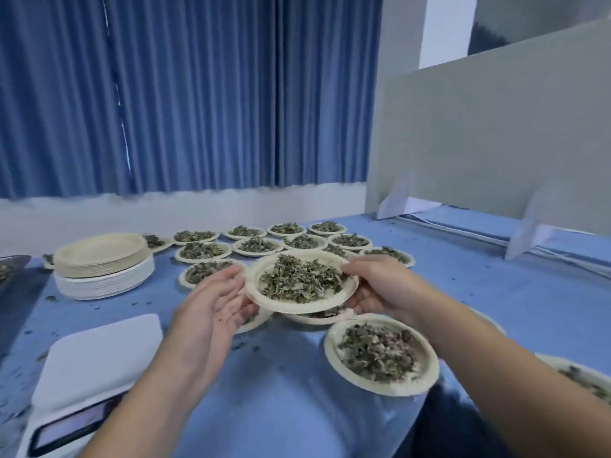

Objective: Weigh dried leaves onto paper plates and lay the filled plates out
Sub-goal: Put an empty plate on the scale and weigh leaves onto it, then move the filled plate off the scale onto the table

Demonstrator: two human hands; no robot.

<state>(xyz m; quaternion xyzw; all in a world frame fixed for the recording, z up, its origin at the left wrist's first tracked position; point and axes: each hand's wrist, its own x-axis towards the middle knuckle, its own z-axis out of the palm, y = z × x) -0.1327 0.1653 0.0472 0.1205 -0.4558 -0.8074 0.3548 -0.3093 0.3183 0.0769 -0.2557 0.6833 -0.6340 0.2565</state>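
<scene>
Carried: round beige paper plate (291,306) heaped with dried green leaves (297,282), raised above the blue-covered table (496,309)
Grip: right hand (380,285) clasps its right rim, thumb on top; left hand (211,302) lies flat-fingered at the left rim (contact unclear)
Underneath: filled plates (320,317) partly hidden by it
Around: rows of leaf-filled plates (254,244) behind; stack of empty plates (102,259) left; white scale (99,355) nearer left

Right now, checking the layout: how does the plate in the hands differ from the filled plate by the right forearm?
The held plate is lifted, its rim pinched by the right hand; the near plate lies on the blue cloth. The held plate hangs over other plates; the near plate sits closer in. Both hold dried leaves.
</scene>
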